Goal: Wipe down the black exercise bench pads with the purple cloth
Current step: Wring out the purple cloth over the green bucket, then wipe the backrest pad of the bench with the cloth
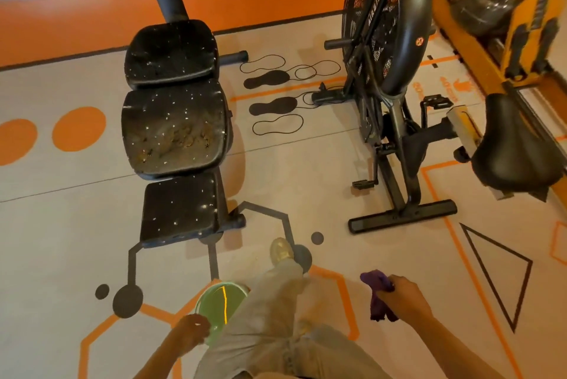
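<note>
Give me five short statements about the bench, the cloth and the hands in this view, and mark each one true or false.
1. The right hand holds the purple cloth. True.
2. The cloth is pressed on the middle pad. False: it is off the bench, in the hand above the floor.
3. The middle pad carries brownish dirt and white specks. True.
4. The left hand is empty. False: it holds a green bowl.
5. The bench has two black pads. False: three show, far pad, middle, near pad.

Speckled matt bench pads (175, 130); soft purple cloth (379, 296).
</note>
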A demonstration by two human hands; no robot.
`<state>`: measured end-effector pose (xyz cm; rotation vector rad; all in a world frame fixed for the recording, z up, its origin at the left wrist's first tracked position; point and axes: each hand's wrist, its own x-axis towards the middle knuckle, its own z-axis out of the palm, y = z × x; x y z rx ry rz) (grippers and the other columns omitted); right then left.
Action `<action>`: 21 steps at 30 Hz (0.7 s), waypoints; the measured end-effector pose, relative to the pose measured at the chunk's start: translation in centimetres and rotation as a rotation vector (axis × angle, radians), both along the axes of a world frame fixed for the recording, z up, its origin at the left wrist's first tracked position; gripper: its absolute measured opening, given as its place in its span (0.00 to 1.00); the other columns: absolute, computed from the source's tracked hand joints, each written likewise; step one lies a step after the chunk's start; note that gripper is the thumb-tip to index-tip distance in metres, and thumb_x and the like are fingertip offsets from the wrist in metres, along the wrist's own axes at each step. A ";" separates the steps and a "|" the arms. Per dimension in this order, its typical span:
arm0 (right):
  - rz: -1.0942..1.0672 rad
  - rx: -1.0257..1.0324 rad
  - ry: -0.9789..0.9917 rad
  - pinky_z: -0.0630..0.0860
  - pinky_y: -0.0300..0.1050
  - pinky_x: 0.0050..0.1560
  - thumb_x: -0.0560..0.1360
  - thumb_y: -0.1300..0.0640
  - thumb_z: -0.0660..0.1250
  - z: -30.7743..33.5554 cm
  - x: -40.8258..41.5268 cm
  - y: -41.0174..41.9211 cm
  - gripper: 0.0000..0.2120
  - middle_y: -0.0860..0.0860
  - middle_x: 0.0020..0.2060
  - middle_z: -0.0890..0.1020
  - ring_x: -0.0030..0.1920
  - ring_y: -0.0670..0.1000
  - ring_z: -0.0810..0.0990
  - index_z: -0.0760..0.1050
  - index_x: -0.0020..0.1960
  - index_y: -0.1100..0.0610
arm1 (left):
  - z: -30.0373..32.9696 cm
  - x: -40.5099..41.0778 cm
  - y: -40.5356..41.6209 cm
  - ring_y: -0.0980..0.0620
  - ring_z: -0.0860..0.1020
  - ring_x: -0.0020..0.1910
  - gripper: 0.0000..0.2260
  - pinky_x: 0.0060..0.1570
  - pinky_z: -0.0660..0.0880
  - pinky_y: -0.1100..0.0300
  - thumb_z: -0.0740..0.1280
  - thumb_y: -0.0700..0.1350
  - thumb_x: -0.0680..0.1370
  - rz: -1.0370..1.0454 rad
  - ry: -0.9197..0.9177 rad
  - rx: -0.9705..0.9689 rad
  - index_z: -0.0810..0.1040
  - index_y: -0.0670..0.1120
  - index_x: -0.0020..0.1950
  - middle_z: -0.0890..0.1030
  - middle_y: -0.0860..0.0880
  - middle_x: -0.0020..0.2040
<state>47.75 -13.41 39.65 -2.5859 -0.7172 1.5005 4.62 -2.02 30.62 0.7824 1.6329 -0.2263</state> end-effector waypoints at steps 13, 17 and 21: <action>-0.041 -0.177 -0.133 0.69 0.38 0.31 0.75 0.56 0.67 0.1 7.9 18.2 0.05 0.49 0.31 0.79 0.34 0.48 0.78 0.75 0.41 0.55 | 9.2 23.4 28.5 0.48 0.80 0.52 0.08 0.49 0.76 0.70 0.62 0.40 0.81 -0.248 -0.308 0.338 0.75 0.44 0.60 0.81 0.44 0.52; 0.066 -0.116 -0.090 0.75 0.43 0.40 0.75 0.54 0.67 -1.1 10.2 27.3 0.06 0.53 0.36 0.82 0.37 0.51 0.80 0.78 0.46 0.58 | 7.8 23.6 30.9 0.45 0.80 0.54 0.10 0.48 0.76 0.67 0.60 0.37 0.81 -0.176 -0.270 0.307 0.77 0.40 0.60 0.81 0.42 0.53; 0.258 -0.019 -0.025 0.70 0.38 0.36 0.77 0.52 0.64 -0.5 11.5 38.0 0.14 0.49 0.30 0.80 0.35 0.49 0.80 0.79 0.34 0.52 | 4.9 21.6 31.1 0.47 0.77 0.40 0.13 0.44 0.76 0.49 0.62 0.36 0.80 0.019 -0.087 0.203 0.79 0.46 0.38 0.79 0.45 0.38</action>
